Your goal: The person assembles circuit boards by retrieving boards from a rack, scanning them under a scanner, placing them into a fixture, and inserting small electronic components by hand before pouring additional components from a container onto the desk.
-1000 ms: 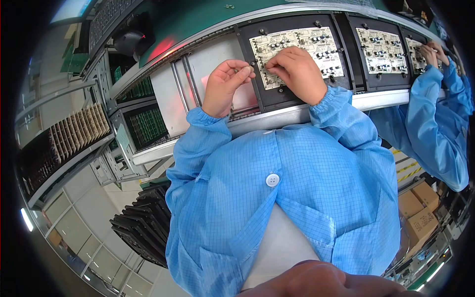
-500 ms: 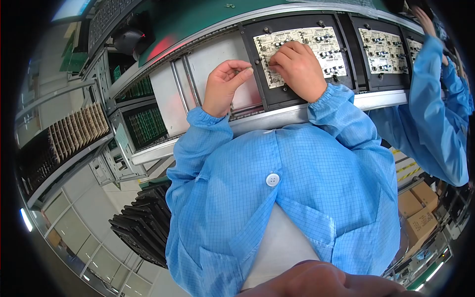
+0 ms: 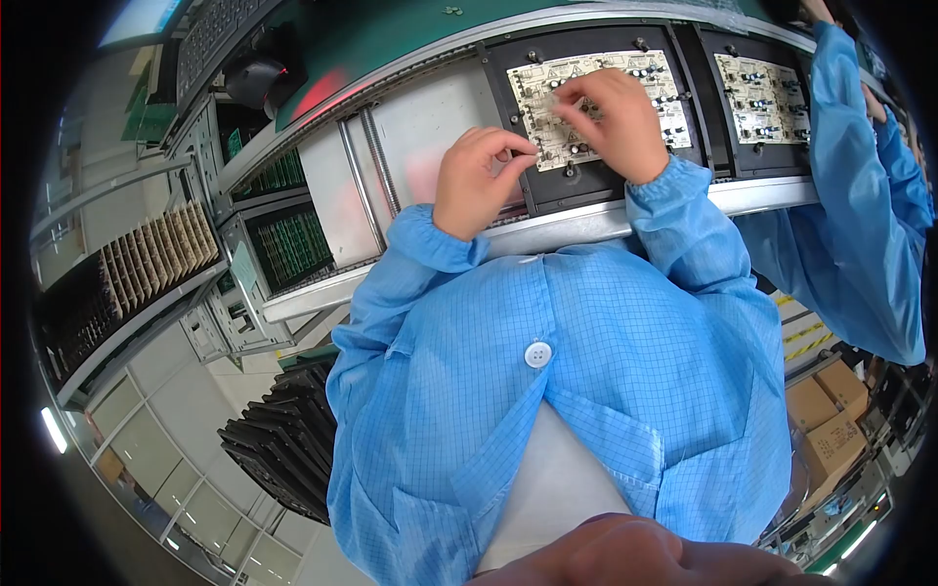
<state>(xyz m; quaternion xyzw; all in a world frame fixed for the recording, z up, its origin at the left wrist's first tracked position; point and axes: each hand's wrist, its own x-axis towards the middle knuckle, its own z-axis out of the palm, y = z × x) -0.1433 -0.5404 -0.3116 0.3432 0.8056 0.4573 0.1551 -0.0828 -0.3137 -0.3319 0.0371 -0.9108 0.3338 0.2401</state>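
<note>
A white circuit board panel with several small dark parts sits in a black frame on the metal rails. Over the panel's left half is my right hand, its thumb and forefinger almost together near a small pale thing too blurred to name. My left hand is at the frame's lower left, thumb and forefinger pinched at the panel's left edge. What is between those fingertips is too small to make out.
To the right, a second framed panel lies near a co-worker's blue sleeve. A dark scanner stands on the green mat. Racks of boards are at the left, black trays below, cartons at lower right.
The framed panels have shifted slightly right. My left hand has moved right to the panel's edge, and my right hand has lifted a little. The co-worker's arm has moved up and away from the boards.
</note>
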